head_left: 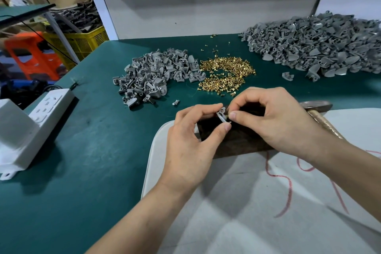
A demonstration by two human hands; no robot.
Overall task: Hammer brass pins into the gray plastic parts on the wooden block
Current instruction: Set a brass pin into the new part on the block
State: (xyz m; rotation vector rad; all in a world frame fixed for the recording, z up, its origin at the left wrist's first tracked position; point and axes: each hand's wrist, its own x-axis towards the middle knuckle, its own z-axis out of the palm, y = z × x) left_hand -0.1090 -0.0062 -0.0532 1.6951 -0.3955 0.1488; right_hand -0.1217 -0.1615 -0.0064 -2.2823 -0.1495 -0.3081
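Grip: left hand (189, 146) 1 gray part (221, 115) | right hand (276, 121) 1 brass pin (227, 117)

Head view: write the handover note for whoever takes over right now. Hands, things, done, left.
Left hand pinches a gray part over the wooden block.
Right hand pinches what looks like a brass pin against that part.
Hammer lies on the table behind the right hand, not held.
Loose pins lie between a small pile of parts and a large pile.
Done: pin being placed, not yet hammered. Which pile is finished, I cannot tell.
Left: set the part on the block, take the hammer, drive the pin, repeat.
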